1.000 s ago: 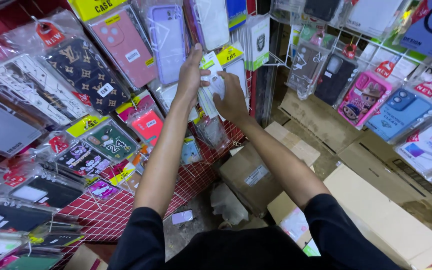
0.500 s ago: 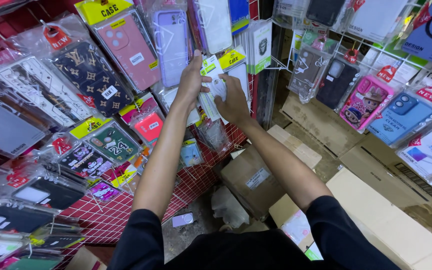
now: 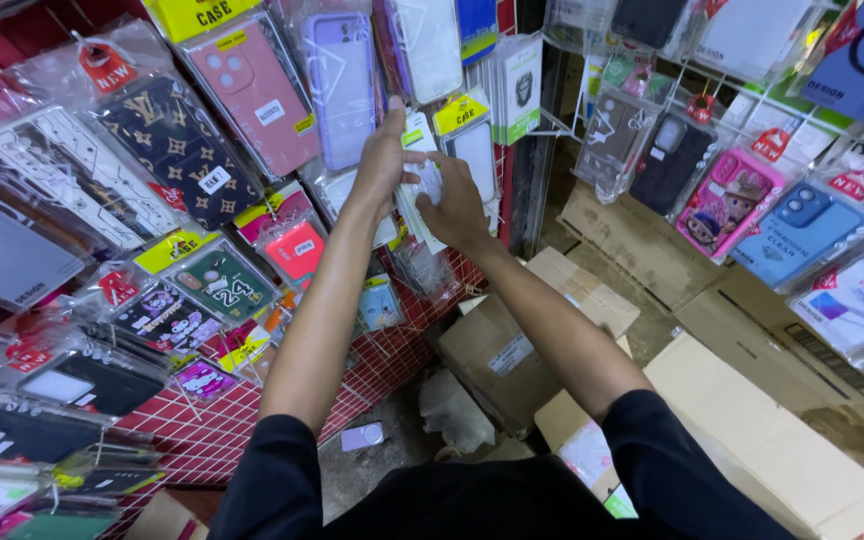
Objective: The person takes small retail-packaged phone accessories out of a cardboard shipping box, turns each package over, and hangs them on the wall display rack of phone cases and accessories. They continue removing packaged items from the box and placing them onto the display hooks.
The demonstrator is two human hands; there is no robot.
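Both the left hand and right hand grasp a clear packaged phone case on the red grid rack, which seems mid-hanging; the next move calls for finding its hook.

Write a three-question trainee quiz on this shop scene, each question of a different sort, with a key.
1. True or false: both hands are on the white packaged case.
2. Which colour is the grid panel behind the hanging cases? A green, B red, C blue.
3. What lies on the floor below the forearms?

Key: 1 true: left hand and right hand both touch it. 2 B. 3 cardboard boxes.
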